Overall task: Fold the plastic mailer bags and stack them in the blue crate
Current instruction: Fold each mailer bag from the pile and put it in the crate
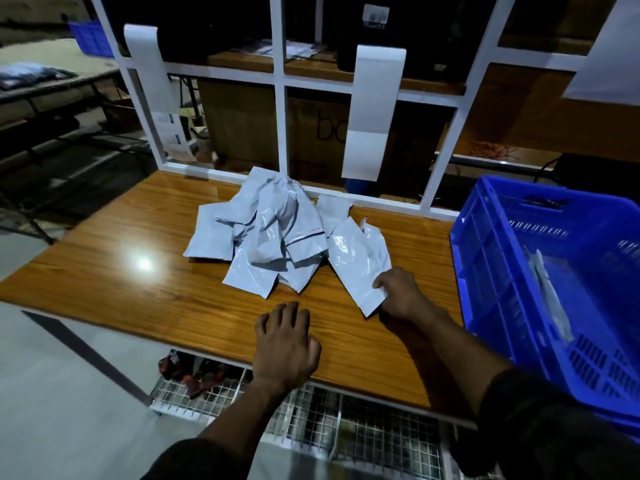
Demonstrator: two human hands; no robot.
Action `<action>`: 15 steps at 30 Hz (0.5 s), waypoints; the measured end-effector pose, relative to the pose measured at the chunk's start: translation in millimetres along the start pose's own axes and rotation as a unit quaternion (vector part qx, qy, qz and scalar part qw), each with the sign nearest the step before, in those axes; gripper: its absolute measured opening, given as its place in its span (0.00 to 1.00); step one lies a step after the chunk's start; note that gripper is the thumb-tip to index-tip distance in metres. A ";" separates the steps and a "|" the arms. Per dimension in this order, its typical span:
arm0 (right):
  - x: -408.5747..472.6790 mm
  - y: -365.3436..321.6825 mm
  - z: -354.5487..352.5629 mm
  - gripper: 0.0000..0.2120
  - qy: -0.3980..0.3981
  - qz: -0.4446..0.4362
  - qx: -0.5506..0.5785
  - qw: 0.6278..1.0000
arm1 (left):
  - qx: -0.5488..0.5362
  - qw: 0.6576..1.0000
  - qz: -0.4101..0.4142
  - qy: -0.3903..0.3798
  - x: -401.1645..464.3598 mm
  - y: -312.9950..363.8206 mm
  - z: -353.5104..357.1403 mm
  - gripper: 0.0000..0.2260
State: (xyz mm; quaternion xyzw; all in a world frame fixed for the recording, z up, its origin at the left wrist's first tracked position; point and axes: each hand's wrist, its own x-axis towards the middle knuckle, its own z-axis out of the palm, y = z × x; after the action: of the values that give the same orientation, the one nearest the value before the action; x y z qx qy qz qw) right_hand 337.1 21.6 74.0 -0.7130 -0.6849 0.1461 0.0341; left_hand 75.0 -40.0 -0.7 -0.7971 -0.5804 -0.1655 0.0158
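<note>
On the wooden surface point(145, 292), toward its right half, the right hand point(401, 294) pinches the near corner of one grey mailer bag point(358, 263), which lies flat and apart from the main heap by a narrow gap. Its grip is narrow, thumb and fingers closed on the bag's edge. The left hand point(285, 344) rests palm-down on bare wood near the front edge, fingers loosely spread, holding nothing.

Judged step: selection of the next bag from the supply, ahead of folding. The next move calls for drawing this bag clear to the bare area in front, with the left hand pinning one end while the right turns the other over.

The heap of mailer bags point(263, 233) sits at the back centre of the surface, against the white frame point(280, 98). Material is thin grey plastic film, glossy, creased and crumpled, with rectangular outlines; a dark seal strip shows on one. It looks slippery and likely to spring open unless pressed.

The blue crate point(491, 271) stands at the right edge of the surface: rigid moulded plastic, ribbed and slotted walls. At least one pale folded bag point(550, 299) leans inside it. Most of the task remains.
</note>
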 end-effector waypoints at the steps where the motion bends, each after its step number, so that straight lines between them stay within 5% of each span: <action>1: -7.5 -1.6 -0.4 0.31 -0.015 0.006 0.001 1.000 | 0.001 1.000 -0.002 -0.004 0.3 0.5 -0.8 0.19; 4: -28.2 -7.5 -1.9 0.43 -0.043 0.018 0.002 0.999 | 0.005 1.000 -0.007 -0.010 0.2 0.1 -1.4 0.19; 10: -49.3 -8.7 8.9 0.16 0.117 0.002 0.151 0.982 | 0.000 1.000 -0.001 0.000 -0.6 -0.8 -1.5 0.18; 15: -75.7 -8.0 18.5 0.11 0.175 -0.022 0.175 0.969 | -0.009 1.000 0.000 0.006 -1.1 -1.1 0.3 0.20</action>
State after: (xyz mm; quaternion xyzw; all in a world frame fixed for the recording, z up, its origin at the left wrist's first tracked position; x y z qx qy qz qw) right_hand 323.1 -55.4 70.6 -0.6950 -0.6476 0.1359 0.2812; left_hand 73.8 -40.6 -1.4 -0.7960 -0.5792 -0.1756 0.0123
